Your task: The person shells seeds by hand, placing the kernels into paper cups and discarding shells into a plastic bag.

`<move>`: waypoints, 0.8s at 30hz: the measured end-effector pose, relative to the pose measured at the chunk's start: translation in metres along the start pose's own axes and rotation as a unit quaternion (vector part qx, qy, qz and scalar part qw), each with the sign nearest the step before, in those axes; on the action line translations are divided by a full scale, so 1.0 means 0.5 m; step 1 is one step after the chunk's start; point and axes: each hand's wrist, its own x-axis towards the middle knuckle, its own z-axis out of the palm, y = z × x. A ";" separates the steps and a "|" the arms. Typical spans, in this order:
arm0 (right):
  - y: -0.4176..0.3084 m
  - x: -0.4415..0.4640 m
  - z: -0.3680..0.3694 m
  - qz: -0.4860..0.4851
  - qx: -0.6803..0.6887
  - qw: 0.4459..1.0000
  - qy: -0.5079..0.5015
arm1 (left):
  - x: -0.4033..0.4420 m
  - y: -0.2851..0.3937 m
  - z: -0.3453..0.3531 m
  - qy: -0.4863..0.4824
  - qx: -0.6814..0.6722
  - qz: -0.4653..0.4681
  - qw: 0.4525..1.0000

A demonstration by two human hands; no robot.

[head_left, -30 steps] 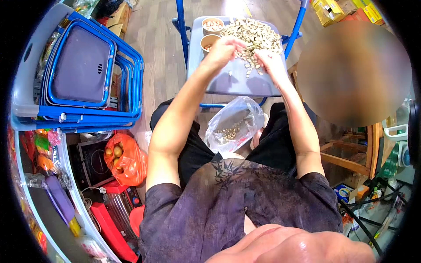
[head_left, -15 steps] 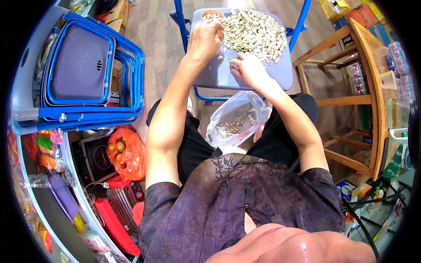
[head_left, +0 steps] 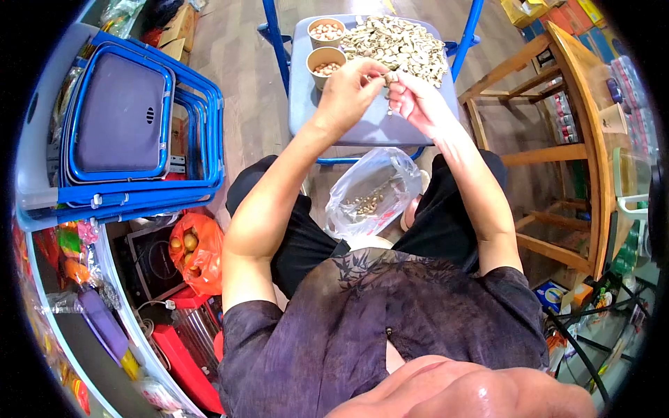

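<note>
My left hand [head_left: 350, 94] and my right hand [head_left: 416, 103] meet above the front of a grey folding chair seat [head_left: 306, 115]. Their fingertips pinch one small pale piece [head_left: 391, 79], which looks like a peanut in its shell. Behind them spreads a heap of what look like unshelled peanuts [head_left: 397, 47]. Beside my left hand stands a paper cup [head_left: 322, 78] with pinkish-brown kernels inside, and a second cup [head_left: 326, 38] of kernels is behind it. Below the seat's front edge, a clear plastic bag [head_left: 348, 217] hangs open between my knees, with small shell-like bits in it.
Folded blue-framed chairs [head_left: 125, 115] are stacked at left. An orange bag [head_left: 202, 258] of round yellowish items sits below them on a shelf. To the right stands a wooden frame table [head_left: 592, 160] with a paper cup [head_left: 613, 118] on it.
My left hand has come away from the cups toward me and right, uncovering the nearer cup. My right hand has lifted from the seat, and both hands now meet at one small piece.
</note>
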 end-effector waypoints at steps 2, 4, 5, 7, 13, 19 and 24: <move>-0.005 -0.010 -0.003 0.027 0.092 0.995 -0.021 | -0.006 0.012 0.026 0.010 0.013 0.018 1.000; -0.011 -0.022 0.009 0.040 0.127 0.991 0.003 | -0.004 0.019 0.040 0.025 0.040 0.043 0.998; -0.013 -0.024 0.003 0.038 0.129 0.991 0.003 | -0.001 0.022 0.045 0.042 0.067 0.067 0.995; -0.017 -0.028 -0.012 0.049 0.127 0.990 -0.036 | 0.007 0.028 0.052 0.042 0.077 0.063 0.994; -0.030 -0.041 -0.026 0.038 0.104 0.993 -0.047 | 0.029 0.008 0.077 0.020 0.027 0.035 0.999; -0.051 -0.054 -0.031 -0.037 -0.150 0.987 0.052 | 0.043 -0.019 0.091 -0.030 -0.148 -0.070 0.986; -0.053 -0.054 -0.036 -0.068 -0.226 0.970 0.065 | 0.044 -0.012 0.094 -0.034 -0.091 -0.061 0.993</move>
